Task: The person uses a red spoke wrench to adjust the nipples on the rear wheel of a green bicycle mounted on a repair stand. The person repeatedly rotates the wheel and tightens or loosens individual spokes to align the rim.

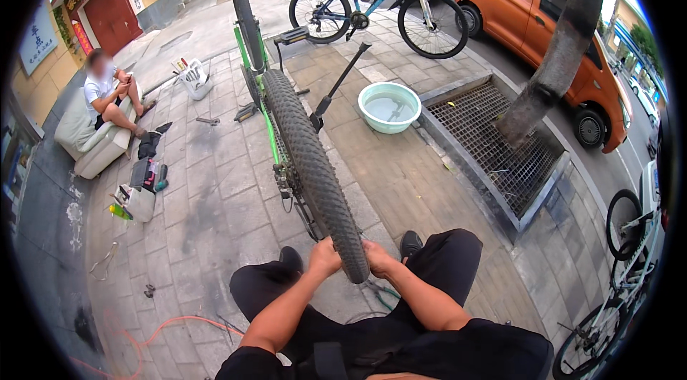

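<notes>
A green bicycle [270, 129] stands upside down in front of me, wheels up. Its knobby black rear tyre [308, 154] points toward my knees. My left hand [325, 257] is closed against the left side of this wheel at its near end. On the opposite side, my right hand [376, 258] is closed against it too. The wheel partly hides the fingers of both hands, so I cannot tell whether they hold only the tyre or also the rim. Green-handled pliers [385, 295] lie on the paving below my right hand.
A pale green basin of water [389, 106] stands right of the wheel, beside a metal tree grate [494, 144]. At left are a toolbox [147, 174], a white bucket [195, 79] and a person on a sofa [111, 94]. An orange hose [179, 319] crosses the paving.
</notes>
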### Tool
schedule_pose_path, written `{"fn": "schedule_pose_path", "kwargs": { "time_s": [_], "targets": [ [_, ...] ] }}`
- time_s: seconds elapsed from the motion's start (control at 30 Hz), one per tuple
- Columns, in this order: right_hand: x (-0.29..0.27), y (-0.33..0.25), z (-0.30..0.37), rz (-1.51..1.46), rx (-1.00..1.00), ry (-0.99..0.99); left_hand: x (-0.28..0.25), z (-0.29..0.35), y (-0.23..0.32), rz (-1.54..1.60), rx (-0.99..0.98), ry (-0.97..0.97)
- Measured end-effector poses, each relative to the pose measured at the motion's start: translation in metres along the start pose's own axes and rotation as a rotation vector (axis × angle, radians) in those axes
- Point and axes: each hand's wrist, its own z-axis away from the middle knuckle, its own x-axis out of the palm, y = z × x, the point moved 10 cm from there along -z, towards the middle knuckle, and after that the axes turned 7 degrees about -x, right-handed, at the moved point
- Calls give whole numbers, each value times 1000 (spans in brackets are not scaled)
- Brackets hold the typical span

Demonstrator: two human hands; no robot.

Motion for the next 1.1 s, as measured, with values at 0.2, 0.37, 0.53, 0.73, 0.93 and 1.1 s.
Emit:
{"fn": "schedule_pose_path", "kwargs": {
  "time_s": [0.2,0.37,0.53,0.73,0.93,1.1],
  "targets": [
    [5,7,-2,-112,129,-158,21,25,-30,802,-402,-506],
    [17,6,1,-230,224,-240,43,31,-29,1160,-422,-719],
    [37,-23,19,-248,226,-163,52,32,-25,1258,-400,-796],
    [23,-27,15,-194,185,-231,45,18,-26,1089,-369,-687],
    [9,-21,19,-49,61,-150,12,7,-10,600,-116,-184],
    [19,-47,37,95,25,-140,14,-6,-27,257,47,-20]
  ]
}}
